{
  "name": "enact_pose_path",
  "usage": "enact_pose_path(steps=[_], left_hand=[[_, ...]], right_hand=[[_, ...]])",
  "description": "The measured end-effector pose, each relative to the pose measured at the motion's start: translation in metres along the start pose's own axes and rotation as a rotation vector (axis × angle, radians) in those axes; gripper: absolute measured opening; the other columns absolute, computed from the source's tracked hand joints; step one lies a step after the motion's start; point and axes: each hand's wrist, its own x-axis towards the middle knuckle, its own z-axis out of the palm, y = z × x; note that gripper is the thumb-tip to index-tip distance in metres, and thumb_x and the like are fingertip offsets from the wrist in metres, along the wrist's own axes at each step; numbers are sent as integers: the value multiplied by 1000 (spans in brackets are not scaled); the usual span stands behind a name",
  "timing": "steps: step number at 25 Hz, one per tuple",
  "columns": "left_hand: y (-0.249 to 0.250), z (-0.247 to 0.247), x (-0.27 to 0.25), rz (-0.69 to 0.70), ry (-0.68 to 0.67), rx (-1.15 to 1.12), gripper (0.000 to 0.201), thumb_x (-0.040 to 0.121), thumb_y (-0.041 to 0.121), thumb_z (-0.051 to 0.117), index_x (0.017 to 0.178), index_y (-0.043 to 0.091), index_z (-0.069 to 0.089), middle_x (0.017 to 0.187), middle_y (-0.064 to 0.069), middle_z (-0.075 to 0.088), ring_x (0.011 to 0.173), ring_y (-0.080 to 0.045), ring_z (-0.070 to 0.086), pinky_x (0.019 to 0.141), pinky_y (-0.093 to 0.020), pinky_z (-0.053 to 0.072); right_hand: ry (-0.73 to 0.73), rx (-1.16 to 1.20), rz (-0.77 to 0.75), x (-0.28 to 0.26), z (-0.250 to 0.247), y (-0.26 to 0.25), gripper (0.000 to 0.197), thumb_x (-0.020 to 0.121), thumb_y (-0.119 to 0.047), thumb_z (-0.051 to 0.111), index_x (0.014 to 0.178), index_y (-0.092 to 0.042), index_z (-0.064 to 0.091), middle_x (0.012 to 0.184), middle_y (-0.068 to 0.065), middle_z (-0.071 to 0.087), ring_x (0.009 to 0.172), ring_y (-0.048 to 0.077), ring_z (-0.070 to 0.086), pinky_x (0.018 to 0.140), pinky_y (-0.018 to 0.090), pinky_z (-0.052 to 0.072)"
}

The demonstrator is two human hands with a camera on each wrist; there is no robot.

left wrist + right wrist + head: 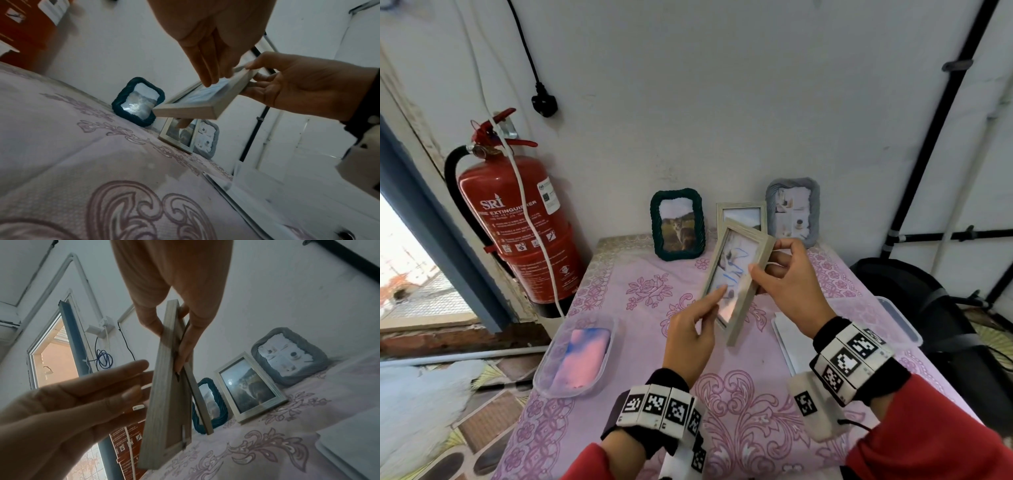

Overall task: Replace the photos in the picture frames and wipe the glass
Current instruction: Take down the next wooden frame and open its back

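Note:
I hold a light wooden picture frame (732, 260) tilted above the table; blue scribbles show on its glass. My right hand (767, 263) grips its right edge, thumb on the front and fingers behind. My left hand (709, 305) has straight fingers, and the index fingertip touches the lower glass. In the right wrist view the frame (164, 402) is edge-on, with its back stand swung out. A pink and blue cloth (582, 356) lies in a clear tub (544, 370) at the left. White photo sheets (787, 342) lie at the right.
Three frames lean on the wall at the table's back: a dark green one (677, 224), a light wooden one (743, 214) and a grey one (792, 209). A red fire extinguisher (517, 222) hangs at the left. Another clear tub (904, 325) sits on the right edge.

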Motion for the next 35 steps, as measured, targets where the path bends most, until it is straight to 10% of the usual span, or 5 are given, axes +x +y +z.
enact_pose_path(steps=[8,15,18,22,35], left_hand=[[-22,-20,20,-398,-35,-358,55,92,26,53,136,44,26,124,2,58,112,-12,59,90,-28,51],[-15,-23,22,-438,-29,-682,49,94,8,47,138,25,34,121,-11,64,104,-28,65,82,-39,58],[-20,-19,21,-463,46,-676,49,92,5,50,136,23,38,110,-8,69,91,-21,69,71,-34,60],[-33,-15,14,-506,118,-614,52,91,4,52,138,21,35,103,-6,69,81,-17,71,63,-30,59],[-59,-20,-6,-566,-142,-130,65,87,-3,56,143,15,28,132,-19,47,115,-28,51,95,-33,50]], right_hand=[[-185,53,36,-1,-6,-15,32,85,6,57,101,-19,45,99,8,69,72,9,70,56,21,55],[-192,84,28,-2,1,-18,31,88,2,55,107,-21,46,100,10,69,79,12,70,62,23,56],[-109,-3,23,-2,3,-6,41,88,-5,58,124,-21,44,106,16,64,91,22,65,78,34,57],[-220,-187,76,-15,7,24,67,85,-1,61,140,-25,29,113,0,56,87,10,61,67,16,52],[-288,-470,127,-33,0,85,83,76,-1,68,145,-21,27,112,2,47,79,4,53,61,5,44]])
